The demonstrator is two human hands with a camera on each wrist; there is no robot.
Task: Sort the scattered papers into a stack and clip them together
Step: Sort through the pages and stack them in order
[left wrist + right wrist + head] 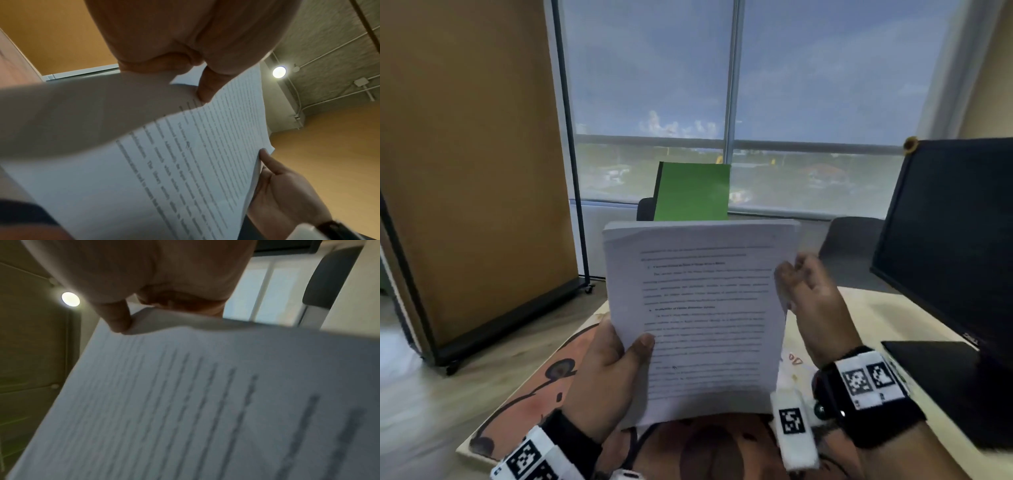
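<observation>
The left hand (602, 370) is clamping the thick white stack of printed paper sheets (705, 291) low, the right hand (811, 301) pinching its side edge — unclipped, inner sheets could be slipping out if either grip slackens.

**Clerk:** Entry one, the stack of papers (698, 318)?

**Keeper:** Upright over the middle of the desk (876, 315), between both hands. The left hand (602, 373) grips its lower left edge, thumb on the front page. The right hand (811, 308) is against the right edge, higher up.

**Clerk:** On the desk itself?

**Keeper:** The desk mat (534, 394) lies below the papers and out to the left. The monitor (955, 233) stands at the right side.

**Clerk:** Behind?

**Keeper:** A folder (693, 192) stands just behind the papers' top edge. A chair (849, 246) is right of it, between folder and monitor. The window (756, 85) is behind them all.

**Clerk:** To the left?

**Keeper:** A wheeled partition (472, 171) stands on the floor, left of the desk.
</observation>
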